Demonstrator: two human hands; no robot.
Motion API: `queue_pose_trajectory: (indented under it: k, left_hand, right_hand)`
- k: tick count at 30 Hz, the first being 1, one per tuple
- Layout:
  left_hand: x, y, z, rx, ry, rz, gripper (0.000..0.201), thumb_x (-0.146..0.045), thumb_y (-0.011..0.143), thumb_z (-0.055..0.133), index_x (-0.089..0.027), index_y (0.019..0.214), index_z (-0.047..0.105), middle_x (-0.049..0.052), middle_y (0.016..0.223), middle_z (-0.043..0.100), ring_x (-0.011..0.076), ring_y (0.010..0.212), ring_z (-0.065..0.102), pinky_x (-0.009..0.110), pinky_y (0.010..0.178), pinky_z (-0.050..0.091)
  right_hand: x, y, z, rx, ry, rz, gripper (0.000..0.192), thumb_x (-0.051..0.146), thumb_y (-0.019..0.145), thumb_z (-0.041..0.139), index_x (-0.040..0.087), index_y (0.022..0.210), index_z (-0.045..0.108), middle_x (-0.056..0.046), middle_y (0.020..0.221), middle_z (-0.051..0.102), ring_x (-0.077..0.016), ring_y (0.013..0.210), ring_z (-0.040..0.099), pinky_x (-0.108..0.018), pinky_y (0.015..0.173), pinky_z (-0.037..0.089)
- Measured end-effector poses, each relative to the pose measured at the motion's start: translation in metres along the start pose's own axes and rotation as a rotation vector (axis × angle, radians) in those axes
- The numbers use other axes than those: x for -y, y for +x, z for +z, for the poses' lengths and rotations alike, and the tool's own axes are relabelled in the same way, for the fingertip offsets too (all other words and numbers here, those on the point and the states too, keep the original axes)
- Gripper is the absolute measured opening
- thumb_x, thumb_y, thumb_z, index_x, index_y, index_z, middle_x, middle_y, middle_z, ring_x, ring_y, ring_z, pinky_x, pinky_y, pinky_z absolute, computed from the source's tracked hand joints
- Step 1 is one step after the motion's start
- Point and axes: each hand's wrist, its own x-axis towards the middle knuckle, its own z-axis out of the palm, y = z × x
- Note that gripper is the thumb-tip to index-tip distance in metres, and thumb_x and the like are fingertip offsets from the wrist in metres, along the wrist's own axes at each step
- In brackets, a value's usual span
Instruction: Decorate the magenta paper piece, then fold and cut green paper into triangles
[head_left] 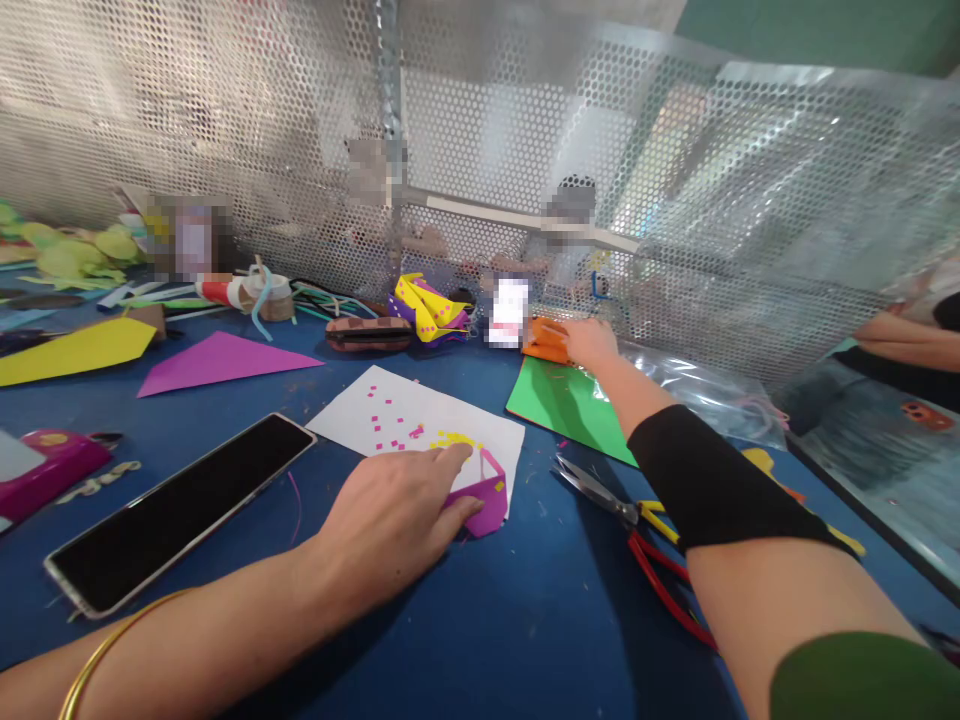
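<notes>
1. Blue table (525, 640), spread with paper scraps; perforated metal screen (300, 120) standing along its far edge.
2. Black phone (180, 510) lying screen-up at near left, long axis running from near left to far right.
3. White sheet (397, 415) at centre, dotted with small pink and yellow squares; no readable writing on it.
4. Green sheet (562, 405) right of the white one, one corner pointing toward the near edge.
5. Left hand (397, 520) palm-down, fingers spread flat, pressing a purple folded paper piece (487, 495) at the white sheet's near right corner; piece's yellow-dotted edge facing the far side.
6. Right hand (592, 342) stretched far forward, fingers resting on an orange paper (546, 340) just beyond the green sheet; whether gripping, cannot tell.
7. Scissors (637, 530) with red and yellow handles lying under the right forearm, blades pointing left toward the purple piece.
8. Labels at the back blurred, unreadable.
</notes>
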Motion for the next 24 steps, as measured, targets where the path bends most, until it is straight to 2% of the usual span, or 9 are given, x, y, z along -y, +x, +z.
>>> queue_pose_trajectory:
  k: [3, 7, 13, 16, 18, 20, 21, 23, 24]
  left_hand:
    - [0.001, 0.002, 0.002, 0.013, -0.027, -0.003, 0.036, -0.039, 0.096, 0.044, -0.02, 0.122, 0.06, 0.01, 0.105, 0.076, 0.0319, 0.094, 0.073, 0.042, 0.073, 0.055]
    - [0.0, 0.002, 0.003, 0.048, -0.05, -0.009, 0.035, -0.037, 0.095, 0.045, -0.021, 0.122, 0.061, 0.009, 0.105, 0.077, 0.0317, 0.095, 0.073, 0.042, 0.074, 0.056]
    - [0.0, 0.001, 0.004, 0.041, -0.045, -0.011, 0.036, -0.036, 0.095, 0.045, -0.02, 0.123, 0.06, 0.009, 0.106, 0.076, 0.0326, 0.096, 0.072, 0.044, 0.075, 0.056]
    - [0.0, 0.002, 0.006, 0.021, -0.039, -0.009, 0.036, -0.036, 0.095, 0.046, -0.02, 0.123, 0.06, 0.009, 0.105, 0.077, 0.0314, 0.095, 0.073, 0.042, 0.075, 0.055]
    - [0.0, 0.002, 0.006, 0.003, -0.032, -0.005, 0.036, -0.039, 0.095, 0.046, -0.02, 0.123, 0.06, 0.008, 0.103, 0.077, 0.0313, 0.093, 0.073, 0.042, 0.073, 0.055]
    - [0.001, 0.002, 0.006, -0.022, -0.022, -0.003, 0.037, -0.041, 0.096, 0.045, -0.02, 0.122, 0.061, 0.008, 0.102, 0.077, 0.0315, 0.092, 0.073, 0.041, 0.072, 0.055]
    - [0.001, 0.001, 0.005, -0.035, -0.019, 0.001, 0.038, -0.042, 0.097, 0.044, -0.02, 0.122, 0.061, 0.008, 0.102, 0.077, 0.0315, 0.092, 0.073, 0.041, 0.072, 0.054]
    - [0.001, 0.0, 0.005, -0.071, -0.012, 0.017, 0.039, -0.043, 0.097, 0.043, -0.02, 0.124, 0.06, 0.009, 0.105, 0.077, 0.031, 0.092, 0.073, 0.041, 0.073, 0.054]
    - [0.001, 0.0, 0.005, -0.092, -0.008, 0.028, 0.039, -0.043, 0.097, 0.043, -0.02, 0.124, 0.06, 0.009, 0.107, 0.076, 0.0308, 0.093, 0.072, 0.04, 0.074, 0.054]
  right_hand:
    - [0.002, 0.012, 0.017, 0.007, -0.062, 0.002, 0.036, 0.035, 0.094, 0.06, 0.017, 0.125, 0.057, -0.01, 0.125, 0.06, -0.0227, 0.105, 0.063, -0.044, 0.088, 0.054]
    - [0.0, 0.012, 0.031, -0.042, -0.103, 0.022, 0.036, 0.035, 0.094, 0.061, 0.016, 0.124, 0.057, -0.01, 0.125, 0.06, -0.0229, 0.105, 0.063, -0.044, 0.088, 0.054]
    - [-0.003, 0.004, 0.024, -0.226, -0.058, -0.026, 0.035, 0.036, 0.094, 0.06, 0.017, 0.123, 0.058, -0.009, 0.123, 0.061, -0.0222, 0.104, 0.063, -0.044, 0.087, 0.054]
    - [-0.004, 0.007, 0.003, -0.368, 0.003, -0.039, 0.024, 0.03, 0.099, 0.051, 0.015, 0.113, 0.063, -0.009, 0.111, 0.067, -0.0223, 0.101, 0.064, -0.044, 0.094, 0.047]
    - [-0.006, 0.007, -0.02, -0.471, 0.047, -0.029, 0.028, 0.025, 0.102, 0.038, 0.015, 0.112, 0.062, -0.012, 0.108, 0.069, -0.0237, 0.101, 0.063, -0.042, 0.096, 0.042]
    - [-0.008, 0.0, -0.05, -0.58, 0.108, -0.011, 0.034, 0.021, 0.103, 0.027, 0.016, 0.12, 0.055, -0.013, 0.114, 0.068, -0.0238, 0.103, 0.062, -0.039, 0.091, 0.041]
    - [-0.009, -0.006, -0.067, -0.694, 0.228, -0.018, 0.034, 0.019, 0.103, 0.024, 0.016, 0.121, 0.053, -0.012, 0.111, 0.069, -0.0225, 0.101, 0.062, -0.036, 0.088, 0.042]
    - [-0.01, -0.028, -0.104, -0.834, 0.403, -0.02, 0.035, 0.017, 0.103, 0.018, 0.017, 0.122, 0.048, -0.011, 0.107, 0.069, -0.0161, 0.095, 0.063, -0.03, 0.086, 0.042]
    - [-0.012, -0.043, -0.123, -0.86, 0.429, -0.04, 0.033, 0.018, 0.103, 0.019, 0.017, 0.122, 0.046, -0.011, 0.109, 0.068, -0.0137, 0.093, 0.062, -0.027, 0.086, 0.042]
